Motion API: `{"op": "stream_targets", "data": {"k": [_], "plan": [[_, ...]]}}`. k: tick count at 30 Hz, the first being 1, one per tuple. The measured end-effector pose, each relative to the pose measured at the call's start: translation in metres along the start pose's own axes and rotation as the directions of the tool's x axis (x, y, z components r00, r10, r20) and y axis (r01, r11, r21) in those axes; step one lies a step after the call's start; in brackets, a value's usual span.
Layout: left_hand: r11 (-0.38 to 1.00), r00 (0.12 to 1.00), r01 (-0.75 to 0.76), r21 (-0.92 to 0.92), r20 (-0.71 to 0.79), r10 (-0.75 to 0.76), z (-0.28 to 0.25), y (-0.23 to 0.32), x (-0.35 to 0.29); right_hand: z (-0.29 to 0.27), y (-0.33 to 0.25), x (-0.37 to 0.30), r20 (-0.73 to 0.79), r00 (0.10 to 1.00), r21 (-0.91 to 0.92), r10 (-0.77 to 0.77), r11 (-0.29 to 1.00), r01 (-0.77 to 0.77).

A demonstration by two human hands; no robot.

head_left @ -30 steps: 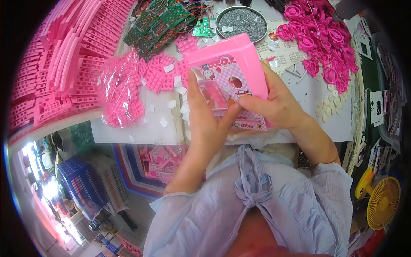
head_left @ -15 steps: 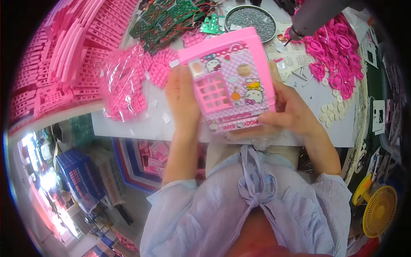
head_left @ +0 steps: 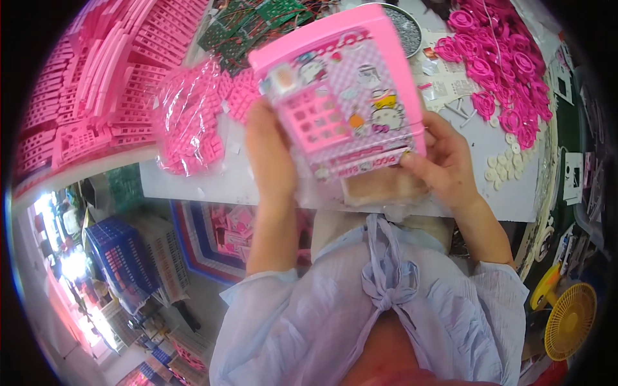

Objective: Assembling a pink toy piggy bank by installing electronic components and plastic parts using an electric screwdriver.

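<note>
Between my two hands a pink plastic piggy bank panel [head_left: 364, 119] is held up above the table, tilted, its printed face with cartoon figures toward me. A grid of square openings shows on its left part. My left hand [head_left: 269, 145] is closed along its left edge, with the fingertips partly hidden behind it. The right hand [head_left: 443, 164] grips its lower right corner, thumb on the front and fingers behind. Below the panel's lower edge lies a brownish, blurred flat piece [head_left: 380, 186] that I cannot make out.
Pink grid panels [head_left: 90, 90] are stacked at the left, beside a clear bag of pink keypads [head_left: 187, 122]. Green circuit boards [head_left: 257, 29] and a round tin of small metal parts [head_left: 407, 32] stand behind. Coiled magenta cords [head_left: 492, 64] and white discs [head_left: 505, 166] lie at right.
Both hands have lifted the panel up and slightly left, turning its top edge nearer the circuit boards. The dark power tool at the upper right is out of sight now.
</note>
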State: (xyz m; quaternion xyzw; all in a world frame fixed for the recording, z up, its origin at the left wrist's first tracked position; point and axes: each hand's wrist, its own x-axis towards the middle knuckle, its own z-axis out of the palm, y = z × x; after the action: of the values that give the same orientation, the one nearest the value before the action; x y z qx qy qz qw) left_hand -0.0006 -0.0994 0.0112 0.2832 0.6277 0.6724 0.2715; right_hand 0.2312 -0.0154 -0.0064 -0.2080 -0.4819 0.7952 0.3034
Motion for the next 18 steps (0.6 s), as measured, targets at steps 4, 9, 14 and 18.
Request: {"op": "stream_targets", "data": {"k": [4,9,14,18], "plan": [[0.979,0.986,-0.142,0.149,-0.060,0.153,0.001,-0.018,-0.018,0.006,-0.001,0.002,0.007,0.999,0.048,0.035,0.998,-0.036],[0.934,0.981,-0.191,0.301,0.031,0.191,0.008,-0.030,-0.006,0.014,0.000,-0.003,-0.072,0.997,0.006,0.010,1.000,-0.010],[0.896,0.963,-0.241,0.372,0.204,0.174,-0.001,-0.029,0.001,0.001,-0.002,-0.008,-0.079,0.997,-0.091,-0.025,0.996,0.018],[0.956,0.980,0.196,-0.217,0.029,-0.195,0.023,0.011,0.019,-0.008,-0.003,-0.008,-0.094,0.996,0.014,0.004,1.000,-0.003]]}}
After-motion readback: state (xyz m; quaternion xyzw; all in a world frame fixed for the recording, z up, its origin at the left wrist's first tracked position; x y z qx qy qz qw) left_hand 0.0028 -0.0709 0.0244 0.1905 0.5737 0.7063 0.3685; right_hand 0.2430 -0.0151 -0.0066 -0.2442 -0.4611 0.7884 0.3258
